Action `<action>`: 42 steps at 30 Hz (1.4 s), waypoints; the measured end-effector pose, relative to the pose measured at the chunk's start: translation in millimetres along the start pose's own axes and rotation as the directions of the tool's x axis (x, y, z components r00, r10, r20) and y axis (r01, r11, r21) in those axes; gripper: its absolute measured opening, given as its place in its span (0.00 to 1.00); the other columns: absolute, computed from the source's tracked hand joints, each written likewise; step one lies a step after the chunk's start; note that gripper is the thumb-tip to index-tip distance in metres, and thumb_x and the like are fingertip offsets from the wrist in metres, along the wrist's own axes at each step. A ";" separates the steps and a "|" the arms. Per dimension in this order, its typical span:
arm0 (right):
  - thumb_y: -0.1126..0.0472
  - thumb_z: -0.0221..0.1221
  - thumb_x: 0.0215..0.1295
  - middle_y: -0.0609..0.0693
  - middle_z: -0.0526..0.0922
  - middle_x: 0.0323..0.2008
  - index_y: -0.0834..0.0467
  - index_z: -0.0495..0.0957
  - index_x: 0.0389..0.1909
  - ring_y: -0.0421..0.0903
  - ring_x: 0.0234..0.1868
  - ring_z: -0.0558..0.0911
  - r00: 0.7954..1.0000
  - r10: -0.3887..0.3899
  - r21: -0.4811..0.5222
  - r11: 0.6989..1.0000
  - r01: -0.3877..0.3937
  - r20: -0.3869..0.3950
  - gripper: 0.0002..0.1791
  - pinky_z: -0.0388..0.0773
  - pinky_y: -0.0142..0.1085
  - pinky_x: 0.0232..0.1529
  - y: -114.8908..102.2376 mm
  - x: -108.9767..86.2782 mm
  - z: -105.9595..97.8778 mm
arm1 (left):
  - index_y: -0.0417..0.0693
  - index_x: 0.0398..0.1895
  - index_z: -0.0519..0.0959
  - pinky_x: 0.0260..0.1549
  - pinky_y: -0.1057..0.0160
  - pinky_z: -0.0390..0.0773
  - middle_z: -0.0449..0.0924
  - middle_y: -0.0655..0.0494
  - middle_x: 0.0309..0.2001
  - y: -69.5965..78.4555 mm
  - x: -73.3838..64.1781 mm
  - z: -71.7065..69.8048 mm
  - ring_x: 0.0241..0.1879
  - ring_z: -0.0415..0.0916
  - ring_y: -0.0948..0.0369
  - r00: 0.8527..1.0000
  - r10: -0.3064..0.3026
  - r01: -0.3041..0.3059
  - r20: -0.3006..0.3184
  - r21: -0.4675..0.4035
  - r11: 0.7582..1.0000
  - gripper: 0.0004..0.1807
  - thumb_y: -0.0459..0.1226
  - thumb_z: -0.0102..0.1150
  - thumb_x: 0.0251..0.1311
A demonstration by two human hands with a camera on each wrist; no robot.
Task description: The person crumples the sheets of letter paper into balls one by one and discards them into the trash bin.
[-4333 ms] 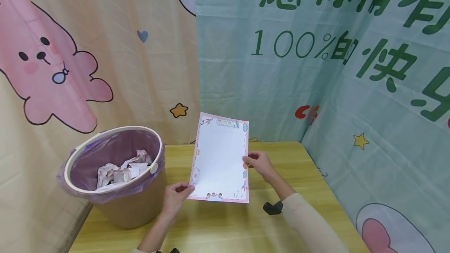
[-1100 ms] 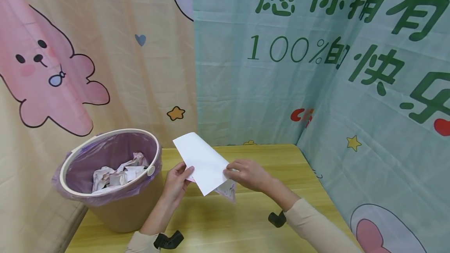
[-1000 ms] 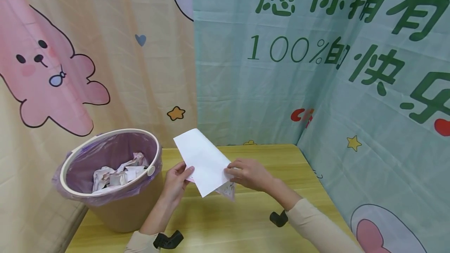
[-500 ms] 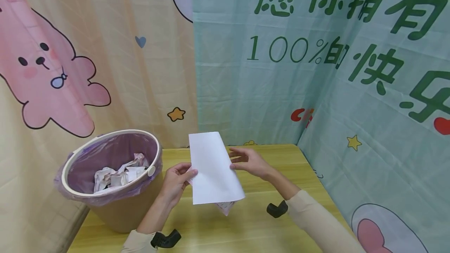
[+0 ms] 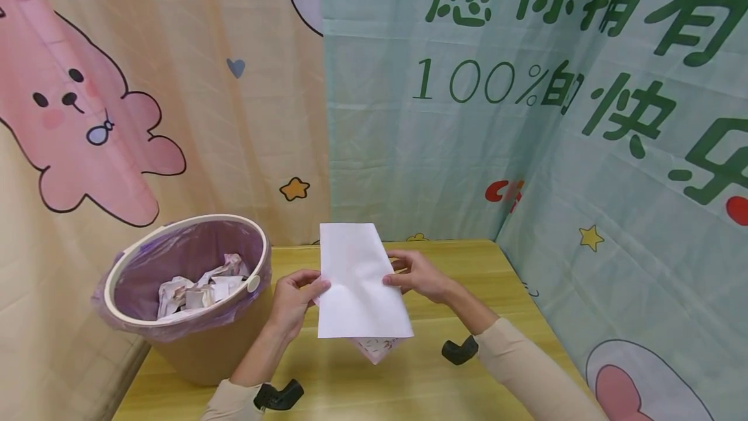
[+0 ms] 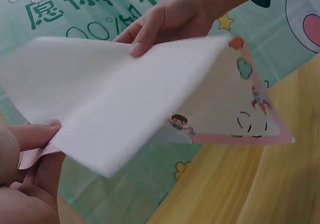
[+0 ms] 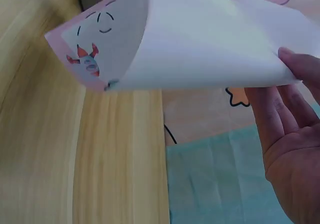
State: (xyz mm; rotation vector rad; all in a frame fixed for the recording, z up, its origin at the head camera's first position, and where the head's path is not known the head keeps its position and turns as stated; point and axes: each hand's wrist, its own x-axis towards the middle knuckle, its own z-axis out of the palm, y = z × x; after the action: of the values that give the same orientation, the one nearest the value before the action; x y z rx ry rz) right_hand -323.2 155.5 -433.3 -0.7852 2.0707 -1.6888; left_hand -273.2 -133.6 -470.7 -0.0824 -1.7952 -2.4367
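A sheet of paper is held above the table, bent over so its plain white back faces up. A pink-bordered printed corner pokes out below the fold in the head view; rocket and cloud prints show on it in the left wrist view. My left hand pinches the left edge, thumb on top and fingers beneath. On the right side, my right hand pinches the folded edge between thumb and fingers. The right wrist view shows that thumb over the paper and the fingers under it.
A brown bin lined with a purple bag stands at the left on the wooden table, with crumpled paper inside. Printed curtains hang behind the table and along its right side. Each wrist wears a black device.
The sheet was first held flat with its printed side showing, then folded over, white back up. Since half a second ago, my right hand has shifted slightly and its thumb presses the folded edge.
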 end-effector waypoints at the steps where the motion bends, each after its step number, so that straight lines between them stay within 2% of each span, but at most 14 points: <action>1: 0.66 0.64 0.72 0.62 0.84 0.51 0.64 0.70 0.72 0.58 0.46 0.86 1.000 -0.004 -0.001 1.000 0.004 -0.003 0.29 0.87 0.53 0.39 0.1 -0.1 0.0 | 0.22 0.41 0.82 0.22 0.71 0.78 0.82 0.47 0.33 -0.1 0.1 0.0 0.26 0.80 0.62 1.000 0.005 -0.005 0.000 0.004 1.000 0.07 0.19 0.66 0.60; 8: 0.68 0.63 0.73 0.61 0.85 0.50 0.64 0.76 0.67 0.58 0.43 0.87 1.000 0.002 -0.006 1.000 -0.002 -0.023 0.23 0.87 0.52 0.37 -0.1 -1.0 0.6 | 0.24 0.40 0.82 0.23 0.70 0.80 0.82 0.49 0.34 -3.2 1.8 -1.4 0.26 0.79 0.62 1.000 0.002 -0.002 0.000 0.015 1.000 0.05 0.18 0.65 0.61; 17: 0.68 0.63 0.72 0.60 0.85 0.48 0.65 0.77 0.65 0.56 0.43 0.87 0.999 0.001 -0.051 0.999 -0.003 -0.047 0.22 0.87 0.51 0.35 -2.4 -3.9 -0.9 | 0.21 0.47 0.80 0.25 0.71 0.78 0.82 0.48 0.37 -4.2 2.5 -4.9 0.24 0.74 0.63 1.000 -0.016 0.016 -0.009 0.045 0.999 0.12 0.22 0.67 0.62; 23: 0.69 0.62 0.72 0.61 0.85 0.50 0.66 0.78 0.64 0.56 0.42 0.87 0.998 -0.017 -0.051 0.999 0.013 -0.067 0.21 0.87 0.49 0.36 -1.8 -4.2 -0.7 | 0.23 0.49 0.80 0.28 0.71 0.78 0.80 0.45 0.41 -2.6 2.0 -3.6 0.28 0.75 0.63 1.000 -0.027 0.027 0.009 0.002 1.000 0.15 0.24 0.69 0.61; 27: 0.68 0.63 0.72 0.61 0.85 0.50 0.67 0.79 0.64 0.56 0.41 0.88 0.996 -0.039 -0.051 0.998 0.035 -0.086 0.21 0.88 0.48 0.36 -2.9 -4.4 -0.6 | 0.21 0.53 0.77 0.33 0.68 0.82 0.80 0.46 0.42 -2.8 1.8 -2.9 0.34 0.80 0.60 0.999 -0.044 0.045 0.032 -0.035 0.998 0.17 0.22 0.66 0.62; 33: 0.69 0.63 0.72 0.61 0.86 0.50 0.68 0.81 0.60 0.55 0.40 0.88 0.990 -0.069 -0.056 0.996 0.062 -0.125 0.18 0.88 0.47 0.37 -3.3 -5.0 -1.4 | 0.19 0.62 0.71 0.40 0.60 0.86 0.83 0.44 0.44 -5.1 0.1 -4.1 0.41 0.85 0.56 0.988 -0.100 0.101 0.114 -0.007 0.995 0.23 0.22 0.62 0.66; 36: 0.71 0.63 0.71 0.62 0.86 0.50 0.69 0.83 0.56 0.55 0.40 0.88 0.989 -0.081 -0.068 0.995 0.073 -0.122 0.15 0.88 0.47 0.37 -3.9 -5.8 -1.6 | 0.19 0.63 0.70 0.37 0.61 0.86 0.84 0.43 0.43 -5.7 -0.4 -4.1 0.39 0.86 0.56 0.986 -0.098 0.101 0.136 -0.015 0.995 0.22 0.22 0.58 0.68; 42: 0.75 0.59 0.71 0.63 0.85 0.51 0.69 0.86 0.51 0.52 0.40 0.89 0.987 -0.124 -0.161 0.981 0.106 -0.106 0.12 0.88 0.44 0.38 -7.3 -8.2 0.2 | 0.18 0.63 0.69 0.32 0.65 0.85 0.87 0.44 0.40 -2.4 -1.6 -2.6 0.35 0.86 0.59 0.990 -0.083 0.091 0.115 -0.066 0.994 0.20 0.22 0.50 0.71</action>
State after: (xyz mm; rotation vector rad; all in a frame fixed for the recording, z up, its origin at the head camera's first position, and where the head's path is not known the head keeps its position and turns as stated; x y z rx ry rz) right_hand -315.2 159.5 -426.9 -0.8903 2.2988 -1.6847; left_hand -271.9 -135.4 -473.9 -0.1533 -1.7925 -2.6067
